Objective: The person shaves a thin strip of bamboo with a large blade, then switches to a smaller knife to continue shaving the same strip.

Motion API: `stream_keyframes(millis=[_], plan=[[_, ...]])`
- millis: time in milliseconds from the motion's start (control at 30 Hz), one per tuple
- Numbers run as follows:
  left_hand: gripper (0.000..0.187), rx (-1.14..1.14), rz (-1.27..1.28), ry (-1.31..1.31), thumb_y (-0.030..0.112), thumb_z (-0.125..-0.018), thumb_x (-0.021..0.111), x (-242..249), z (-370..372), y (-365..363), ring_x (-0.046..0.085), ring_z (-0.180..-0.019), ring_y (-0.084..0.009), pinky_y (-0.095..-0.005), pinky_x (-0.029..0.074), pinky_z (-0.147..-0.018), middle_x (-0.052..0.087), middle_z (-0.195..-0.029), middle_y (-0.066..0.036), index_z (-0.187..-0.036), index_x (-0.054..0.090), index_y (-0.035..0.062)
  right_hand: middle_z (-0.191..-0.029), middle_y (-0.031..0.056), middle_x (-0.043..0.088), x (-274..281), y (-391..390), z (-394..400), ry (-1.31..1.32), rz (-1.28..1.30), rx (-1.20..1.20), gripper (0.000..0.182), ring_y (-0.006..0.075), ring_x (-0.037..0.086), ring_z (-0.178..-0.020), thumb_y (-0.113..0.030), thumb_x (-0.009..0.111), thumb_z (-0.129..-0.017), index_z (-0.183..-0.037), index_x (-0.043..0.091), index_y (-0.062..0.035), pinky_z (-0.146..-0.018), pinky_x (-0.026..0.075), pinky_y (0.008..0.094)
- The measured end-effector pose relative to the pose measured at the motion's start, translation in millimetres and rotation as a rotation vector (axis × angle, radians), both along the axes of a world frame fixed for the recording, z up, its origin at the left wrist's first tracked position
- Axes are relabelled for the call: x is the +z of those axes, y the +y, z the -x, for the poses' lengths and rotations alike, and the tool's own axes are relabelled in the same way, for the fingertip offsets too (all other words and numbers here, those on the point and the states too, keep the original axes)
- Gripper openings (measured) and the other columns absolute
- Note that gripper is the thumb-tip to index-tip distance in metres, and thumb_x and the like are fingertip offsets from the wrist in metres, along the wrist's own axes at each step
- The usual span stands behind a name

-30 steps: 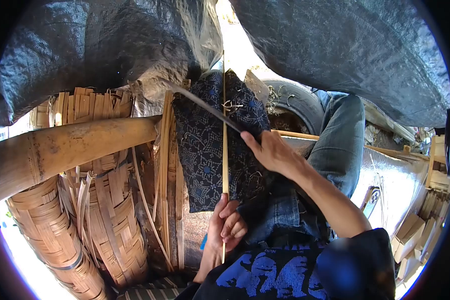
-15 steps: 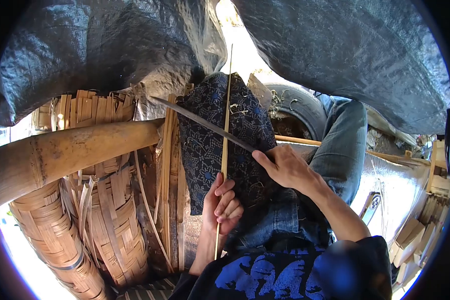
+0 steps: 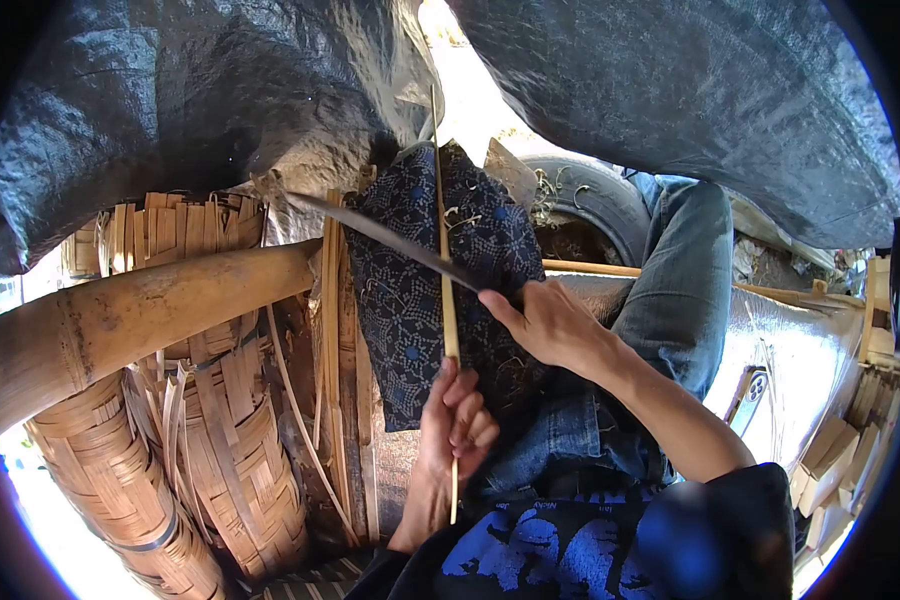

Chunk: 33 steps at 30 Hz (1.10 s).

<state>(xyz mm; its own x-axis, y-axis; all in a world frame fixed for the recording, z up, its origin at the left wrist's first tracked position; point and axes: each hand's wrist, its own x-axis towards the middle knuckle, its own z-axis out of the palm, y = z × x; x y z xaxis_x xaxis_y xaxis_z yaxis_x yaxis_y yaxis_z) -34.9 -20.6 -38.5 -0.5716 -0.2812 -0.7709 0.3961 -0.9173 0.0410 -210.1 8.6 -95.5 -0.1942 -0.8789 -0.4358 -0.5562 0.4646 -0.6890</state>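
Left fingers [image 3: 457,412] grip 1 thin pale bamboo strip [image 3: 449,325] — right fingers [image 3: 548,318] clasp 1 long grey metal blade [image 3: 385,236].

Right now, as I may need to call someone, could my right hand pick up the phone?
Probably not straight away: the right hand is holding the long blade, so it would need freeing first. Otherwise the way looks open, as the phone lies in view beside the right forearm.
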Motion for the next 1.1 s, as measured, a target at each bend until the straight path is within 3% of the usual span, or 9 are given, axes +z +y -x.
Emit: stream_keyframes(millis=[167, 233, 367, 533, 900, 933, 967, 1033, 1100], plan=[[0.044, 0.005, -0.016, -0.044, 0.038, -0.100, 0.027, 6.1, -1.5, 7.1, 0.017, -0.024, -0.0066, -0.0215, 0.010, -0.029, 0.024, -0.034, 0.005, -0.062, 0.038, 0.0178, -0.049, 0.0210, 0.047, 12.7, -17.9, 4.7, -0.070, -0.027, -0.106, 0.061, 0.0370, 0.051, -0.045, -0.048, 0.051, -0.090, -0.057, 0.047, 0.0030, -0.044, 0.038, 0.0436], [0.044, -0.004, -0.016, -0.033, 0.038, -0.100, 0.027, 10.2, -2.3, 12.1, 0.017, -0.023, -0.0067, -0.0215, 0.010, -0.029, 0.025, -0.034, 0.005, -0.062, 0.038, 0.0180, -0.046, 0.0214, 0.045, -1.0, -16.1, 0.6, 0.039, 0.160, -0.112, 0.062, 0.0369, 0.050, -0.043, -0.048, 0.050, -0.090, -0.054, 0.046, 0.0018, -0.044, 0.037, 0.0443], [0.045, 0.014, -0.034, 0.097, 0.039, -0.100, 0.026, 11.9, -14.4, 19.9, 0.018, -0.023, -0.0068, -0.0215, 0.011, -0.029, 0.026, -0.033, 0.005, -0.062, 0.038, 0.0184, -0.045, 0.0224, 0.044, -21.3, -30.6, 7.2, 0.027, 0.272, -0.116, 0.063, 0.0370, 0.049, -0.042, -0.048, 0.052, -0.089, -0.052, 0.046, 0.0031, -0.043, 0.037, 0.0447], [0.045, 0.180, -0.109, 0.423, 0.035, -0.101, 0.023, -4.4, -19.7, 13.0, 0.023, -0.025, -0.0073, -0.0217, 0.015, -0.031, 0.031, -0.036, 0.004, -0.066, 0.042, 0.0133, -0.047, 0.0259, 0.045, -9.3, -34.6, 14.6, -0.071, 0.085, -0.220, 0.071, 0.0337, 0.050, -0.043, -0.051, 0.046, -0.091, -0.053, 0.048, 0.0095, -0.044, 0.036, 0.0441], [0.044, 0.048, -0.074, 0.353, 0.038, -0.100, 0.027, -20.5, -6.7, -21.3, 0.024, -0.027, -0.0089, -0.0218, 0.017, -0.032, 0.031, -0.037, 0.002, -0.064, 0.039, 0.0169, -0.044, 0.0219, 0.047, 17.0, -1.6, 15.5, -0.132, -0.031, -0.093, 0.068, 0.0367, 0.055, -0.046, -0.055, 0.045, -0.090, -0.053, 0.055, 0.0024, -0.046, 0.042, 0.0437], [0.044, 0.049, -0.078, 0.349, 0.038, -0.100, 0.027, -19.4, -7.0, -19.9, 0.024, -0.027, -0.0089, -0.0218, 0.017, -0.032, 0.031, -0.037, 0.002, -0.064, 0.039, 0.0169, -0.046, 0.0180, 0.047, 9.3, 5.0, 11.7, -0.022, 0.178, -0.016, 0.061, 0.0334, 0.053, -0.043, -0.050, 0.043, -0.092, -0.067, 0.060, 0.0022, -0.043, 0.039, 0.0423], [0.043, -0.020, -0.017, 0.235, 0.039, -0.100, 0.029, -16.8, -5.9, -18.5, 0.021, -0.027, -0.0082, -0.0217, 0.015, -0.031, 0.029, -0.037, 0.003, -0.063, 0.038, 0.0178, -0.046, 0.0180, 0.047, 0.0, 7.8, 9.0, -0.024, 0.174, -0.015, 0.061, 0.0334, 0.053, -0.043, -0.050, 0.043, -0.092, -0.067, 0.060, 0.0022, -0.043, 0.039, 0.0423], [0.043, -0.090, 0.039, 0.125, 0.039, -0.099, 0.031, -11.6, -2.3, -15.9, 0.019, -0.027, -0.0076, -0.0216, 0.014, -0.031, 0.027, -0.037, 0.004, -0.062, 0.037, 0.0187, -0.055, 0.0180, 0.049, -11.4, 10.5, 6.7, 0.017, 0.042, 0.032, 0.041, 0.0356, 0.048, -0.048, -0.041, 0.044, -0.095, -0.102, 0.064, -0.0063, -0.052, 0.038, 0.0437], [0.042, -0.188, 0.127, -0.019, 0.041, -0.098, 0.035, -6.3, 0.5, -13.5, 0.015, -0.028, -0.0071, -0.0214, 0.014, -0.032, 0.023, -0.037, 0.005, -0.062, 0.035, 0.0195, -0.056, 0.0172, 0.048, -10.5, 7.1, 8.1, 0.021, 0.056, 0.072, 0.035, 0.0351, 0.047, -0.046, -0.039, 0.044, -0.095, -0.111, 0.060, -0.0113, -0.050, 0.038, 0.0429]])
